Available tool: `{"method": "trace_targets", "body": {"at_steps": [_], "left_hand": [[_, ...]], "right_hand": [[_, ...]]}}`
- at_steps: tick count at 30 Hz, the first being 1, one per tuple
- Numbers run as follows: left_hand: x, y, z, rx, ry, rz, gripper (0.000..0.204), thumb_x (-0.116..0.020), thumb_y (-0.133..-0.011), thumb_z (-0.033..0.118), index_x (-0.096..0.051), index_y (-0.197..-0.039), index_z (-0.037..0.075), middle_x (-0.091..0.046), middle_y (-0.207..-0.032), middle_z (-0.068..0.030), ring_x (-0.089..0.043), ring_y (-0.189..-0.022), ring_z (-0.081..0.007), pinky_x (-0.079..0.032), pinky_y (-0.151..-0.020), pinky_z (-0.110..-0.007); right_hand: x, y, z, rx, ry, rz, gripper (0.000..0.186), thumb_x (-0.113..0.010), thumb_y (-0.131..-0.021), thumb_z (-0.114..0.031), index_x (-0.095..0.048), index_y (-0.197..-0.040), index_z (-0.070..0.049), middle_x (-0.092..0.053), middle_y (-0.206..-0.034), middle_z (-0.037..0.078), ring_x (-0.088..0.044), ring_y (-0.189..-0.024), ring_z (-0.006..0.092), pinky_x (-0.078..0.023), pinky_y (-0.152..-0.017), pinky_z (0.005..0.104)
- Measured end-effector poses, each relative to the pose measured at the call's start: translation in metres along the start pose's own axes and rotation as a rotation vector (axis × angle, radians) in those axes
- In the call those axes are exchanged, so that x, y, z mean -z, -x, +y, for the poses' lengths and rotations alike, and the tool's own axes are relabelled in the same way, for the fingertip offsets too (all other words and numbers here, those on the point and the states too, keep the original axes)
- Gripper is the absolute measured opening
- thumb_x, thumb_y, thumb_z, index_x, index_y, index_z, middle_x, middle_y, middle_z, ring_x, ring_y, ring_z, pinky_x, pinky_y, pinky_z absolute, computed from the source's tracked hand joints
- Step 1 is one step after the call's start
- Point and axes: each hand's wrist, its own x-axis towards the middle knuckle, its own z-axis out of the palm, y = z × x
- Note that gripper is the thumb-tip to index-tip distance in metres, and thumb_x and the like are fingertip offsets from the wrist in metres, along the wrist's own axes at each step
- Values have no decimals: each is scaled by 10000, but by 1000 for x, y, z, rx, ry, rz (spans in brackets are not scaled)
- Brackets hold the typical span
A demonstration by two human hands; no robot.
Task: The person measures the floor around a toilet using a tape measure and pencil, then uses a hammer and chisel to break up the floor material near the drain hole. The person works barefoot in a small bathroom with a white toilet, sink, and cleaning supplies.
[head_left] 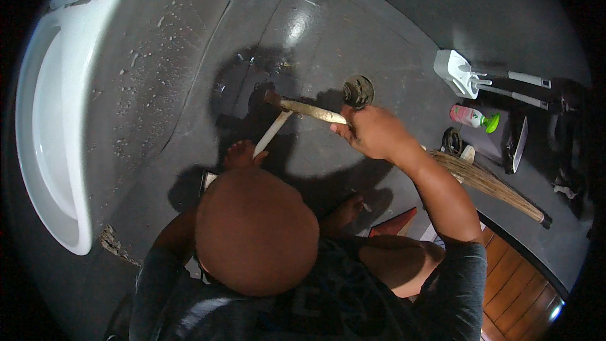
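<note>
My right hand is closed round the wooden handle of a hammer-like tool, whose small rust-brown head lies to the left. My left hand, partly hidden by my bent knee, grips a pale rod; its upper end meets the wooden tool near the head, touching or just under it, I cannot tell which. Just above my right hand, a round dirty drain opening sits in the grey tiled floor.
A white tub or basin runs along the left. At right are a white brush holder with two brushes, a spray bottle and a straw broom. A red triangular piece lies by my foot. Wooden flooring shows lower right.
</note>
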Motion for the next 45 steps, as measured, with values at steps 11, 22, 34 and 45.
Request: {"method": "trace_targets", "body": {"at_steps": [11, 22, 34, 45], "left_hand": [[4, -2, 3, 12, -36, -91, 645, -611, -929, 638, -601, -1217, 61, -615, -1262, -182, -592, -1191, -409, -512, -938, -560], [5, -2, 5, 43, -62, -89, 651, -634, -926, 624, -591, -1235, 53, -605, -1293, -196, -571, -1240, -437, -466, -1016, -581], [-10, -3, -1, 20, 40, 86, 611, -664, -908, 617, -609, -1162, 64, -618, -1222, -195, -606, -1121, -440, -497, -917, -580], [0, -1, 4, -2, -2, 21, 578, -633, -939, 563, -570, -1177, 40, -601, -1163, -219, -580, -1112, -459, -482, -889, -591]], "right_hand": [[-7, 13, -5, -1, 52, 73, 406, -565, -1033, -436, -593, -1018, -32, -648, -728, 224, -657, -749, 470, -508, -668, 562], [-20, 24, -3, -98, -74, 77, 438, -527, -1046, -445, -591, -1038, -12, -661, -731, 265, -665, -740, 492, -523, -681, 585], [-10, 32, 1, -109, -187, 174, 414, -563, -1044, -411, -572, -1010, 2, -628, -665, 260, -641, -700, 508, -504, -665, 570], [-24, 31, 4, -125, -196, 156, 429, -553, -1041, -439, -581, -1002, -13, -634, -674, 255, -647, -699, 500, -506, -670, 577]]}}
